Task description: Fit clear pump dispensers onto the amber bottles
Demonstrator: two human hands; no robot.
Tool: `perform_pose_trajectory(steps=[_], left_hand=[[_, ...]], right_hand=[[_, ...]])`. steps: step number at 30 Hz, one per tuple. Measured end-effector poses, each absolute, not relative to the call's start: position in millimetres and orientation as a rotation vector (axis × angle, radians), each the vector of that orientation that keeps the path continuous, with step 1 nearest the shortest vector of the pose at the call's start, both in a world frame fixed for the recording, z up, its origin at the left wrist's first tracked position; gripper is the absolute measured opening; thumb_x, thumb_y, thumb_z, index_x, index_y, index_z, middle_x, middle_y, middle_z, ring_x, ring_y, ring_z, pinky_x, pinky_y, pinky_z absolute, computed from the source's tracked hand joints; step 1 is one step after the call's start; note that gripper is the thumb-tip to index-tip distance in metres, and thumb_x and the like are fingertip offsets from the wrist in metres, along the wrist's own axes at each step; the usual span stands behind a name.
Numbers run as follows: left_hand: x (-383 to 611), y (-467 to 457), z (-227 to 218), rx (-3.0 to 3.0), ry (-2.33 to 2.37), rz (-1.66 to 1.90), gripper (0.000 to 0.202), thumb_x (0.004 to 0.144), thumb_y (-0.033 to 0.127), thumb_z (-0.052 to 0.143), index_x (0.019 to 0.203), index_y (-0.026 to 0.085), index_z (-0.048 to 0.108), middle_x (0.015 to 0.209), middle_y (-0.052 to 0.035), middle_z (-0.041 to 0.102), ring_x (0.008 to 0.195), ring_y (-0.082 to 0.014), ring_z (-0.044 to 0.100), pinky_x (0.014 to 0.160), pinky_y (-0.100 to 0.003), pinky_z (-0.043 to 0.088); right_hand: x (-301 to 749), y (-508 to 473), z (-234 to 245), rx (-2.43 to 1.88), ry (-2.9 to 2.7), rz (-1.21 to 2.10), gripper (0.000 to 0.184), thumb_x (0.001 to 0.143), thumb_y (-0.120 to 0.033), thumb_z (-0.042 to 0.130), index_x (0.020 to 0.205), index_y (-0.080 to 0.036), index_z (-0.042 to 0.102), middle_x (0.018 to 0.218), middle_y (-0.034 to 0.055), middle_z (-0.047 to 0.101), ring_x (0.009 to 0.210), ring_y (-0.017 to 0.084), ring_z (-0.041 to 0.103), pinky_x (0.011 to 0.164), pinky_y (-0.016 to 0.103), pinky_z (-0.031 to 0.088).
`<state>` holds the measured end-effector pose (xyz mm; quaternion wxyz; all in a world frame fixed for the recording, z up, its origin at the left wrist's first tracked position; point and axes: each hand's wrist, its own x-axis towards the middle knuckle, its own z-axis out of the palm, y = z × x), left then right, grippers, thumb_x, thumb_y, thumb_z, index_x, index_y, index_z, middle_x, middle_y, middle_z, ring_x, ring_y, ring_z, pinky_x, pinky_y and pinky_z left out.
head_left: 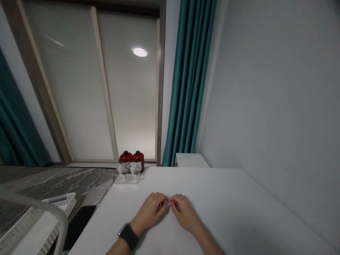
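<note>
My left hand [154, 209], with a dark-banded watch [128, 235] on its wrist, rests over the white table [212, 198]. My right hand [184, 211] meets it from the other side, fingertips almost touching. Both hands are closed, thumb and fingers curled into a pinch. Whatever sits between the fingertips, if anything, is too small to make out. Beyond the hands, at the table's far left corner, two red bottles with black caps [138, 161] stand by a clear tray [125, 179] holding white pump heads.
A white perforated basket [70, 202] and a black flat object [79, 226] lie left of the table. A blurred pale curved bar [60, 216] crosses the lower left. Behind the table stand a small white cabinet [191, 160] and a teal curtain [190, 85]. A wall [278, 88] borders the right side.
</note>
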<state>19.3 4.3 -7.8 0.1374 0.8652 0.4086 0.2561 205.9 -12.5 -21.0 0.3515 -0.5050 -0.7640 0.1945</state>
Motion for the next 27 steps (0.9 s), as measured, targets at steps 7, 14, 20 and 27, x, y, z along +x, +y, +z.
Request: perform_pose_trajectory(steps=[7,14,20,27], left_hand=[[18.3,5.7,-8.9,2.53,1.159,0.726,0.018,0.097,0.019,0.046,0.094,0.021,0.064,0.087,-0.0037,0.069,0.082,-0.0207,0.061,0.078,-0.033,0.041],[18.4,4.4,-8.8,2.546,1.163,0.746,0.019,0.097,0.02,0.045,0.095,0.02,0.064,0.084,-0.0038,0.068,0.079,-0.0199,0.06,0.076,-0.032,0.041],[18.8,4.4,-8.1,2.526,1.171,0.743,0.018,0.095,0.019,0.047,0.097,0.021,0.065,0.086,-0.0039,0.069,0.08,-0.0203,0.062,0.076,-0.032,0.042],[19.0,4.5,-9.2,2.526,1.174,0.736,0.017,0.095,0.018,0.048,0.099,0.021,0.065,0.088,-0.0039,0.07,0.082,-0.0205,0.062,0.078,-0.032,0.041]], right_hand=[[205.8,-14.3,-17.8,-1.293,-1.991,0.503,0.02,0.089,-0.009,0.053,0.092,-0.022,0.067,0.092,0.0029,0.071,0.091,0.021,0.064,0.089,0.036,0.043],[205.9,-14.1,-16.7,-1.295,-1.995,0.495,0.02,0.089,-0.01,0.052,0.093,-0.023,0.067,0.09,0.0026,0.071,0.089,0.021,0.064,0.087,0.035,0.043],[206.1,-15.6,-14.7,-1.3,-1.998,0.507,0.022,0.09,-0.012,0.049,0.094,-0.024,0.067,0.091,0.0026,0.071,0.09,0.021,0.065,0.088,0.036,0.044],[206.0,-15.4,-13.9,-1.306,-2.006,0.511,0.022,0.089,-0.011,0.05,0.094,-0.022,0.067,0.093,0.0042,0.072,0.091,0.022,0.064,0.089,0.036,0.044]])
